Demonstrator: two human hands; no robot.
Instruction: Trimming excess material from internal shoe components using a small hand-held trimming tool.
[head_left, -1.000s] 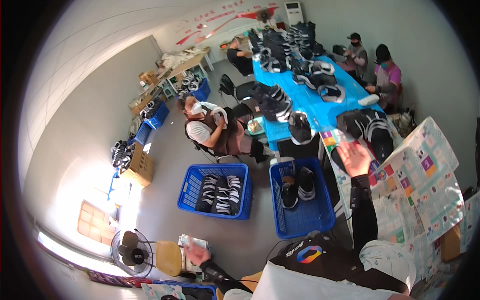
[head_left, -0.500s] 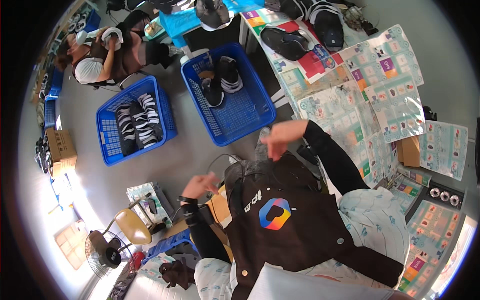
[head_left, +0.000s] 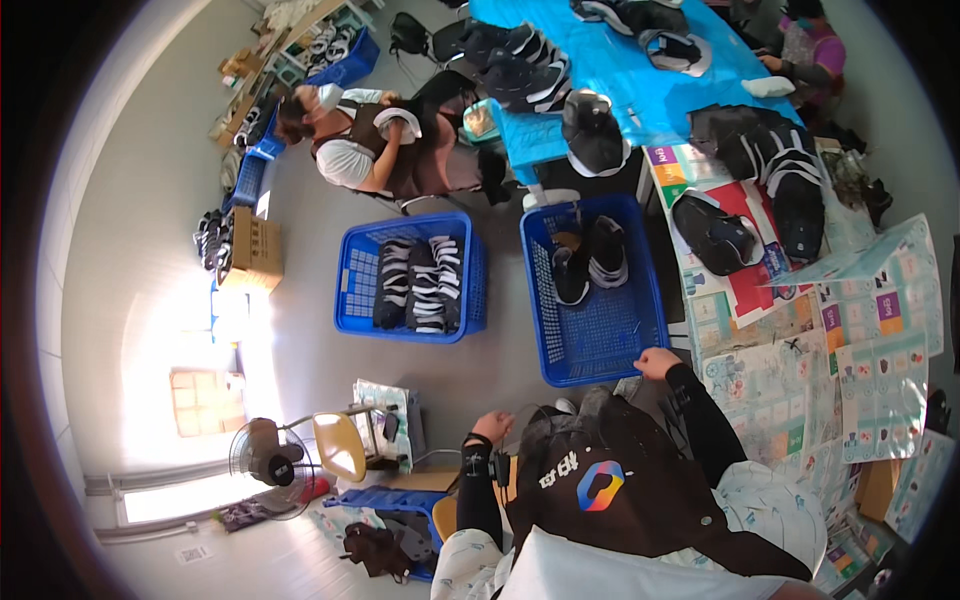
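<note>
While the right hand [head_left: 657, 362] hangs loosely curled and holding nothing just off the near corner of a blue crate [head_left: 600, 335], that crate stands on the grey floor against the paper-covered table [head_left: 800, 390] with a few black shoes [head_left: 588, 262] lying at its far end. The left hand [head_left: 492, 427] sits close to the chest by the dark apron [head_left: 610, 490], and it is too small to tell whether its fingers grip anything. A second blue crate [head_left: 412, 275] of striped shoes stands to the left, near a seated person [head_left: 380, 150].
</note>
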